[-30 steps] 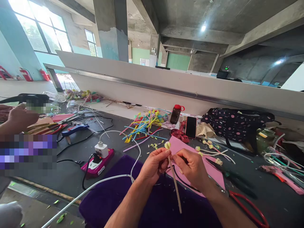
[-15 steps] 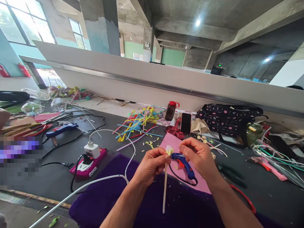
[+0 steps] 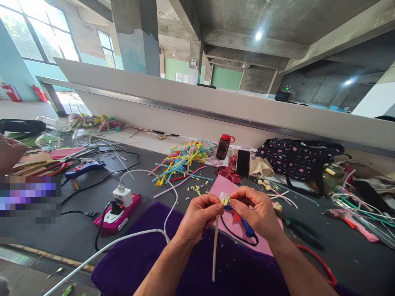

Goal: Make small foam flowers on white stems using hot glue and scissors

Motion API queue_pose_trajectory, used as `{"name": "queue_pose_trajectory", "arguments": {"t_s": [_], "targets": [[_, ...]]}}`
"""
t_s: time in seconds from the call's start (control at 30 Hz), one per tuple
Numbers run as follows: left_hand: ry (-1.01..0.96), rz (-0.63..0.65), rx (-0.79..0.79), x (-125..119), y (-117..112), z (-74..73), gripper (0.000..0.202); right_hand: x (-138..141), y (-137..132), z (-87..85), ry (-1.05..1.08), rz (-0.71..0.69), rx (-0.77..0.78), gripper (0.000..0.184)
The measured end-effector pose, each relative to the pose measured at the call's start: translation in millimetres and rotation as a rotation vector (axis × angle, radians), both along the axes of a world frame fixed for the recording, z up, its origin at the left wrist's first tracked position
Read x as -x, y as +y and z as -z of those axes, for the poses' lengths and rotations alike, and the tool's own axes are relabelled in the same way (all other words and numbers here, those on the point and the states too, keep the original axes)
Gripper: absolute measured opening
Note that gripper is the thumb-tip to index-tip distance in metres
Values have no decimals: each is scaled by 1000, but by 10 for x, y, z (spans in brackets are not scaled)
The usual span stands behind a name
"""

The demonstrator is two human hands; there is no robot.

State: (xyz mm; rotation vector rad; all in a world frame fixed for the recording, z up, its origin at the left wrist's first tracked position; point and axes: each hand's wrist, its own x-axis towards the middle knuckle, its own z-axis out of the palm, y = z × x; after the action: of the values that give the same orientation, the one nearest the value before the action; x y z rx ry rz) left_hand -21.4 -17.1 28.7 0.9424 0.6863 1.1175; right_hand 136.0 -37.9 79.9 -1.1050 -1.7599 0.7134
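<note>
A small craft flower (image 3: 224, 198) has a fuzzy pale lilac and yellow head on a cream stem (image 3: 215, 255) that hangs straight down. My left hand (image 3: 199, 218) pinches it just below the head. From the other side, my right hand (image 3: 257, 211) has thumb and forefinger closed at the right edge of the head; any small piece between them is hidden. Behind my right fingers, a blue glue gun (image 3: 248, 228) with an orange trigger lies on a pink sheet (image 3: 268, 243), partly covered. Under my forearms spreads a dark purple cloth (image 3: 138, 255).
Colourful pipe cleaners (image 3: 185, 158) lie in a heap beyond my hands, with cut yellow bits nearby. A magenta power strip (image 3: 117, 213) with a white cable stands left. Behind are a bottle (image 3: 223, 147), phone (image 3: 243, 163) and patterned bag (image 3: 296, 162). Another person's hand (image 3: 10, 154) shows far left.
My right hand has come left and down, and its fingers now meet the flower head. My left hand keeps its hold. The whole view has shifted slightly.
</note>
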Motion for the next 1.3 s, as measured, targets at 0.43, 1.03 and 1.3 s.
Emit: {"name": "queue_pose_trajectory", "arguments": {"t_s": [0.43,1.03,1.3], "targets": [[17,-5,-33,-6,0,23,16,8,14,58,-35,5,20,13],[21,-5,-10,-6,-5,14,20,27,46,152,1,17,15,16],[-205,84,104,39,40,8,21,-18,22,96,96,-6,43,25]]}}
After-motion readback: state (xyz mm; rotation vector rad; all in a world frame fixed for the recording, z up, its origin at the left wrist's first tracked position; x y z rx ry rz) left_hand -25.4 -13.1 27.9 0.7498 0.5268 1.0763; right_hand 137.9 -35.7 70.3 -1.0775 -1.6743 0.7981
